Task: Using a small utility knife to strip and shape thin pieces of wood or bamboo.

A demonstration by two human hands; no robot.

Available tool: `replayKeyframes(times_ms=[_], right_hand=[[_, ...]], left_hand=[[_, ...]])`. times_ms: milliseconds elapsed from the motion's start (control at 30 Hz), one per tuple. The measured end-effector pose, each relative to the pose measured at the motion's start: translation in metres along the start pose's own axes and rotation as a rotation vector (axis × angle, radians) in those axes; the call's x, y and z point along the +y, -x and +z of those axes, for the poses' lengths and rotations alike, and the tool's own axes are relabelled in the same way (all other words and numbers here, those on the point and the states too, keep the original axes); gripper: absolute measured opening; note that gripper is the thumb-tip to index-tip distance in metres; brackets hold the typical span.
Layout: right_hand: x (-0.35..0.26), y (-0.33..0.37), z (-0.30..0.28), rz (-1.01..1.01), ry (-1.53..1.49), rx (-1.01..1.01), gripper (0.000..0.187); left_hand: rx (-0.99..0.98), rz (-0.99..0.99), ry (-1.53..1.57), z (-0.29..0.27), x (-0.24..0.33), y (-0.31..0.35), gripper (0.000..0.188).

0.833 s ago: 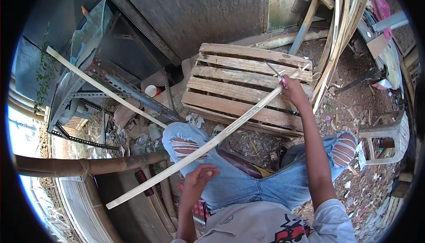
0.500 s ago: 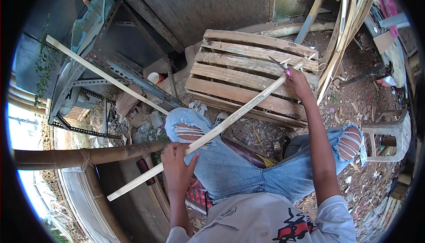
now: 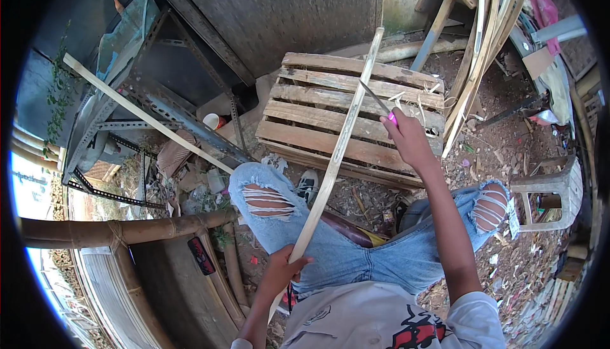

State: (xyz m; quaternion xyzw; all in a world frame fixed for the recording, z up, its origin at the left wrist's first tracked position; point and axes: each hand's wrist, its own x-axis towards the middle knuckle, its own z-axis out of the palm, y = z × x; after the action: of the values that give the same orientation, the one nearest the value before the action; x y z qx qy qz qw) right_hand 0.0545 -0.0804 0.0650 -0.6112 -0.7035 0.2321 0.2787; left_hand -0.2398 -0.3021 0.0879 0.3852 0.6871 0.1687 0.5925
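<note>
My left hand (image 3: 281,274) is closed round the lower part of a long, pale bamboo strip (image 3: 338,156), close to my lap. From there the strip slants up and away to the right, its far end above a slatted wooden crate (image 3: 343,127). A knife (image 3: 377,100) with a pink handle is gripped in my right hand (image 3: 410,139), over the crate's right half. Its blade points up and left, with the tip at the strip's edge; whether it touches, I cannot tell. Thin shavings (image 3: 397,99) lie on the slats near my right hand.
Another pale strip (image 3: 146,114) leans across a metal angle frame (image 3: 203,69) at left. Several long strips (image 3: 483,50) stand at the far right. A white plastic stool (image 3: 553,190) is beside my right knee. A bamboo rail (image 3: 76,231) runs along the left. Scraps litter the ground.
The strip has swung to a steeper slant, its far end moving left and away. My left hand has shifted down and right. My right hand with the knife has moved left and slightly nearer.
</note>
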Motion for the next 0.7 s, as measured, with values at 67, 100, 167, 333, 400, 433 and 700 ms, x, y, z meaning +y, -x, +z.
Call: replayKeyframes(times_ms=[67, 100, 167, 333, 400, 433, 700], right_hand=[[-0.010, 0.016, 0.005, 0.018, -0.078, -0.043, 0.034], [-0.014, 0.025, 0.008, 0.021, -0.172, -0.090, 0.033], [-0.023, 0.041, 0.014, 0.026, -0.269, -0.136, 0.033], [-0.013, 0.071, 0.043, -0.042, -0.248, -0.355, 0.028], [-0.011, 0.076, 0.056, -0.003, -0.213, -0.416, 0.026], [-0.014, 0.077, 0.061, 0.027, -0.178, -0.480, 0.024], [-0.019, 0.113, 0.073, 0.165, 0.032, -0.561, 0.028]], left_hand=[[-0.025, 0.003, 0.079, 0.014, -0.002, -0.005, 0.019], [-0.040, -0.002, 0.156, 0.020, -0.003, -0.008, 0.018], [-0.028, 0.018, 0.120, 0.028, -0.016, -0.023, 0.018], [-0.136, 0.103, 0.147, 0.040, -0.003, -0.042, 0.018], [-0.227, 0.095, 0.172, 0.043, 0.003, -0.053, 0.016], [-0.311, 0.088, 0.202, 0.044, 0.005, -0.060, 0.014], [-0.386, 0.190, 0.256, 0.065, 0.013, -0.098, 0.014]])
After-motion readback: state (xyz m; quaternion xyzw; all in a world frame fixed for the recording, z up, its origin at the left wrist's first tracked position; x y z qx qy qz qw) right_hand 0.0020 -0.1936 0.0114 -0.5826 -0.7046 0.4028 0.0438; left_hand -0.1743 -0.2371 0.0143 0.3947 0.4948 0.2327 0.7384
